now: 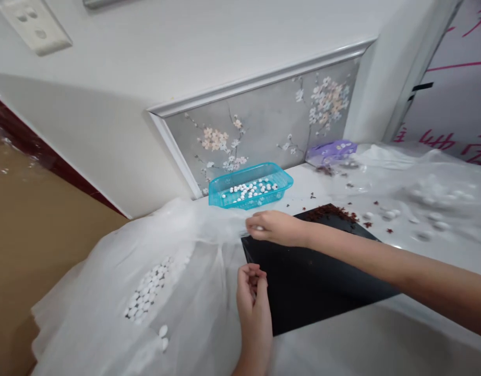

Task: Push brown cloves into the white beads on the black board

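Turquoise basket [233, 201], blossom-patterned grey panel [264, 115]

A white counter [361, 334] holds a black board [311, 282] and teal basket [240, 173].

Bright, even, diffuse indoor light. A soft shadow falls across the white wall [80, 141]. Glare lies on the clear plastic sheet [428, 193] right of the right grip [277, 228]. Wide-angle distortion bends the frame edges; fine detail appears slightly soft throughout.
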`<state>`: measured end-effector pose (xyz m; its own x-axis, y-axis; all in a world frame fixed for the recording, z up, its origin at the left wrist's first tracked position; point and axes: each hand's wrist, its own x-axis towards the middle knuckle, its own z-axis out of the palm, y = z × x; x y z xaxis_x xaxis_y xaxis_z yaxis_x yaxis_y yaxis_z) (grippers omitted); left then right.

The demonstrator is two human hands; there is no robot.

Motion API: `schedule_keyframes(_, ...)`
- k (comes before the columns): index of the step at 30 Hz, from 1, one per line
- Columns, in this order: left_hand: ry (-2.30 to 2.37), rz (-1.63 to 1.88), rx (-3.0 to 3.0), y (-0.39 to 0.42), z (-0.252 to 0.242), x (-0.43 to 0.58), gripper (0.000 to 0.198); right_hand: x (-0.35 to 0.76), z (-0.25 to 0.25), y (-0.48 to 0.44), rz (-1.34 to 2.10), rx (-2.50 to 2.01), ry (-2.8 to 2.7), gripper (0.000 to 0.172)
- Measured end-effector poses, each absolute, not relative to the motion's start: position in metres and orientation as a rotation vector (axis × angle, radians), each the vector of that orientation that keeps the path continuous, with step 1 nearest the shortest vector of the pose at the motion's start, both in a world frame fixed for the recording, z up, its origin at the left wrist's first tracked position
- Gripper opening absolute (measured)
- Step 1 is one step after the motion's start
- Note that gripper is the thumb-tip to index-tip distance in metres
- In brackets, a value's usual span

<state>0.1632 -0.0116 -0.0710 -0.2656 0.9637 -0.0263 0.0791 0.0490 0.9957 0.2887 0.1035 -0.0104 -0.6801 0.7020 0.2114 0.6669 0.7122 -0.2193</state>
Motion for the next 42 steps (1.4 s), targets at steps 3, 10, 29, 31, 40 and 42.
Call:
schedule_keyframes(3,1.491,1.356,1.065,-0.010,-0.071,0.166,0.015,0.310,-0.039,0.102,0.085,-1.244,-2.619,0.021)
schedule_keyframes(10,1.511,1.296,1.055,-0.007,-0.069,0.160,0.019,0.309,-0.070,0.096,-0.005,-1.261,-2.583,0.021)
schedule_keyframes(29,1.512,1.276,1.049,-0.008,-0.060,0.163,0.011,0.350,-0.055,0.107,0.379,-1.224,-2.418,0.046)
schedule_keyframes(31,1.531,1.251,1.064,-0.007,-0.059,0.163,0.012,0.365,-0.053,0.099,0.357,-1.185,-2.341,0.042)
schedule_keyframes(40,1.723,0.791,1.700,0.011,-0.061,0.157,0.019,0.412,-0.069,0.066,0.324,-1.373,-2.193,0.019)
schedule_keyframes(42,1.739,0.756,1.809,0.015,-0.061,0.160,0.020,0.414,-0.068,0.066,0.355,-1.389,-2.197,0.018)
